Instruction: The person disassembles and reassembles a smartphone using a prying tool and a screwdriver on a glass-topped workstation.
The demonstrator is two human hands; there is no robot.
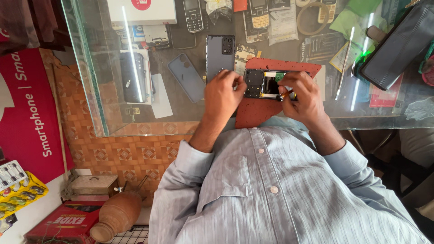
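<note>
On the glass counter (181, 113), left to right from the red mat (262, 110):

Far left of mat: a black phone (132, 77) lies on white paper, under the glass.
Left of mat: a blue-grey phone back (187, 77) lies flat, tilted.
Just left of mat: a grey back cover (220, 53) with its camera block at the top corner, upright in the view, above the left hand.
Left hand (222, 96): at the mat's left edge, fingers curled and pressed on the left end of the opened phone; I cannot tell if it pinches anything.
Opened phone (264, 84): lies on the mat's upper part, between the two hands, insides showing, a green patch near its right end.
Right hand (304, 96): on the mat's right side, fingers closed around a small tool (285, 95) whose tip touches the phone's lower right.
Right of mat: a thin metal pry tool (344, 63) lies slanted on the glass.
Far right of mat: a black case (400, 45) rests tilted.
</note>
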